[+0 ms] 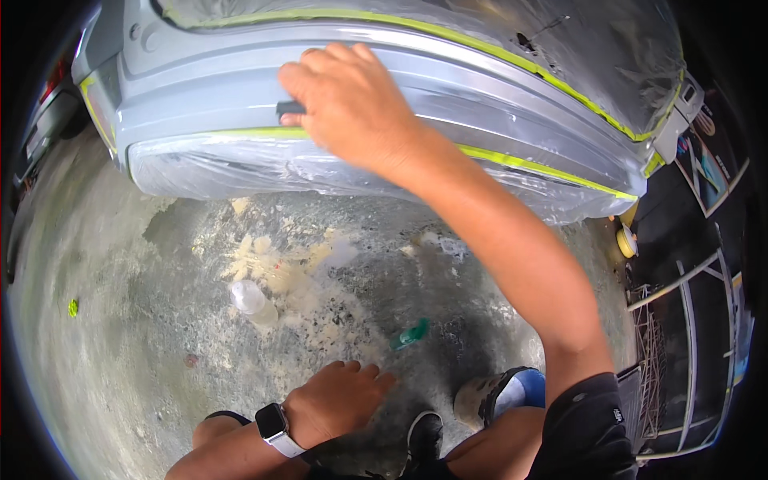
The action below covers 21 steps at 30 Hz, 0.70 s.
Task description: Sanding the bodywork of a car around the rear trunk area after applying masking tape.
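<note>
My right hand (340, 100) reaches across to a grey car body panel (208, 84) and is closed round a dark block (290, 107). Only one end of the block shows, at the thumb side; the rest is under my palm, against the panel. Yellow-green masking tape (544, 167) runs along the panel, with clear plastic film (216, 164) hanging below it. My left hand (340, 398), with a watch (276, 424) on its wrist, hangs low near my knees, back upward. Its fingers bend down out of sight, and nothing in it shows.
On the stained concrete floor stand a translucent bottle (253, 302) and, nearer my feet, a bucket (480, 398) with blue inside. A green object (410, 334) lies between them. Metal frames (688, 352) line the right side. Another car (56, 120) is at far left.
</note>
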Each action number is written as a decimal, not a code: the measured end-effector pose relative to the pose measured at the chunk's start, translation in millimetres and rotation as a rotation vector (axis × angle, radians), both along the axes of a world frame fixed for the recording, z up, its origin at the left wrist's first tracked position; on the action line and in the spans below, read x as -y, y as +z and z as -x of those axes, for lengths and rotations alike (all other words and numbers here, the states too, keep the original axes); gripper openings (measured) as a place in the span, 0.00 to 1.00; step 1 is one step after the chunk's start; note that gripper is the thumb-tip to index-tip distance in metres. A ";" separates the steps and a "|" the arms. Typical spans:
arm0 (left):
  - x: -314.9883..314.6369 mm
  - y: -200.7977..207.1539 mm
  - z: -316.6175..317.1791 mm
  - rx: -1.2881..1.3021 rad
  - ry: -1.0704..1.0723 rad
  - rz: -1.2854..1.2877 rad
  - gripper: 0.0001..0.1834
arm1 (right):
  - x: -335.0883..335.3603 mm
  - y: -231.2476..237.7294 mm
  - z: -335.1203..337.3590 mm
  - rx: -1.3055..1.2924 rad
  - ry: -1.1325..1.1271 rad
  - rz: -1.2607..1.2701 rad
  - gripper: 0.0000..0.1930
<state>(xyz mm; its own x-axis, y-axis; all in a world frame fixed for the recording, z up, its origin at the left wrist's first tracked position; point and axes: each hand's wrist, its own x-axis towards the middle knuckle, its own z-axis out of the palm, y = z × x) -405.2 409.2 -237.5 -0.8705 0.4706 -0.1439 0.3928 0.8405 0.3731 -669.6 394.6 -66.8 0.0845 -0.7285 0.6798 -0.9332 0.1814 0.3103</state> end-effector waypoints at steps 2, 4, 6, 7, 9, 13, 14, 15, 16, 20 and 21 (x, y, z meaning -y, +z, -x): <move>-1.5 1.4 -1.0 0.005 0.015 -0.016 0.23 | -10.3 -8.0 3.6 -0.093 0.032 0.047 0.09; -2.2 2.0 -4.9 -0.009 0.009 -0.015 0.23 | -31.0 -18.9 11.0 -0.231 0.063 0.105 0.05; -1.7 3.1 -4.8 -0.022 -0.008 -0.023 0.23 | -47.4 -21.4 19.5 -0.269 0.045 0.120 0.05; -0.7 3.7 -4.3 0.011 -0.013 -0.014 0.23 | -56.8 -21.1 20.7 -0.293 0.052 0.119 0.05; 1.0 2.6 -3.7 0.043 -0.026 -0.001 0.23 | -75.7 -20.1 26.2 -0.318 0.050 0.119 0.04; 4.2 -0.2 -1.6 0.085 0.001 0.010 0.25 | -129.2 -18.0 48.3 -0.327 0.006 0.031 0.05; 4.8 0.1 -0.7 0.090 0.000 0.015 0.26 | -144.3 -17.1 54.2 -0.338 -0.048 -0.022 0.06; 4.4 0.0 1.1 0.091 0.001 0.020 0.26 | -159.8 -16.3 61.2 -0.336 -0.047 -0.017 0.06; 5.2 0.0 1.9 0.087 0.012 0.006 0.26 | -174.4 -15.0 67.2 -0.352 -0.066 -0.044 0.06; 7.7 -1.6 11.2 0.131 0.012 0.020 0.27 | -230.5 -12.1 96.9 -0.401 -0.092 -0.068 0.07; 9.5 -1.7 12.4 0.128 -0.007 0.029 0.27 | -241.0 -13.5 103.5 -0.402 -0.113 -0.065 0.07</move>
